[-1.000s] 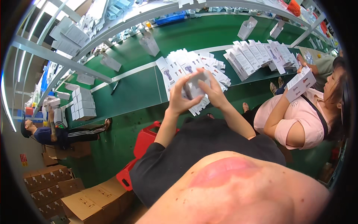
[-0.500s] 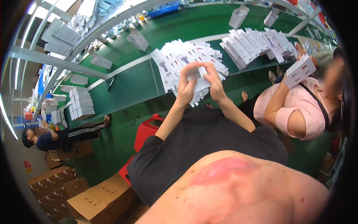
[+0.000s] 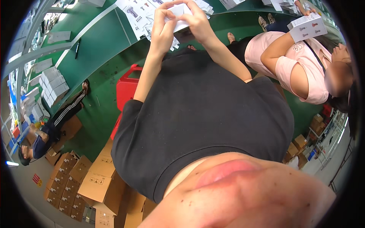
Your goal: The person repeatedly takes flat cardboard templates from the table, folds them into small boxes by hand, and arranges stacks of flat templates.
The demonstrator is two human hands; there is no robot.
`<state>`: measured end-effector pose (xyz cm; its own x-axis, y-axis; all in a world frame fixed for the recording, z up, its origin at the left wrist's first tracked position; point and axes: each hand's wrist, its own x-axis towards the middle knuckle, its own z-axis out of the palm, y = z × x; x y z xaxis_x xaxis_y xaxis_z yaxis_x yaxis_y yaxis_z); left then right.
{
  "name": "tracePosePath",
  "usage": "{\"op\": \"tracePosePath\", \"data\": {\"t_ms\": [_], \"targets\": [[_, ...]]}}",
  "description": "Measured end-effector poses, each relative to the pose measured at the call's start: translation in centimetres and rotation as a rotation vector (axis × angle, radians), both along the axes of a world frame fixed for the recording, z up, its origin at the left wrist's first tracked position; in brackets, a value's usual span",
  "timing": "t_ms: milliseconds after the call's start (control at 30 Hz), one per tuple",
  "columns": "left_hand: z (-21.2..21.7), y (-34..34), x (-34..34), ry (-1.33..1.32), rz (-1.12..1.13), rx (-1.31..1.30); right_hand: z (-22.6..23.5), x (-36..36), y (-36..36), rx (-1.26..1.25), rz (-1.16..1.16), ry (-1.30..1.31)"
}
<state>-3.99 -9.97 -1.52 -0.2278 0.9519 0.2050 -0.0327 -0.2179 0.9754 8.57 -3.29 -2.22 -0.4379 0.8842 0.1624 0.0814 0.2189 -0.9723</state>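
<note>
A white folding carton (image 3: 180, 23) is held between my two hands near the top of the view. My left hand (image 3: 162, 32) grips its left side, with the thumb bent in against the card. On the other side my right hand (image 3: 197, 24) closes round it, thumb pressing toward the middle. The carton's far side is partly hidden by my fingers. Just beyond lies a pile of flat printed cartons (image 3: 135, 15) on the green table (image 3: 100, 40), partly cut off by the top edge.
A black pen (image 3: 77, 49) and stacked white boxes (image 3: 53, 85) are on the table to the left. At right a co-worker in pink (image 3: 291, 64) holds a white carton (image 3: 310, 28). A red chair (image 3: 127, 89) and brown cardboard boxes (image 3: 100, 174) are at my left side.
The view has tilted down toward my body, so the table and hands appear higher and further left. Both hands still hold the carton, with fingers slightly shifted.
</note>
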Motion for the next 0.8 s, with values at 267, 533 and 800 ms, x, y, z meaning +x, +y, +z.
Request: {"op": "tracePosePath", "data": {"t_ms": [267, 533, 800], "targets": [[-1.3, -1.4, -0.8, 0.355, 0.065, 0.01, 4.0, 2.7, -0.8, 0.059, 0.078, -0.091], [-2.6, -0.2, -1.6, 0.406, 0.002, 0.014, 2.4, 3.8, 0.8, 0.161, 0.154, -0.151], [-1.5, 1.5, 0.1, 0.855, 0.223, 0.202, 0.4, 1.5, 0.6, -0.453, -0.048, 0.359]]}}
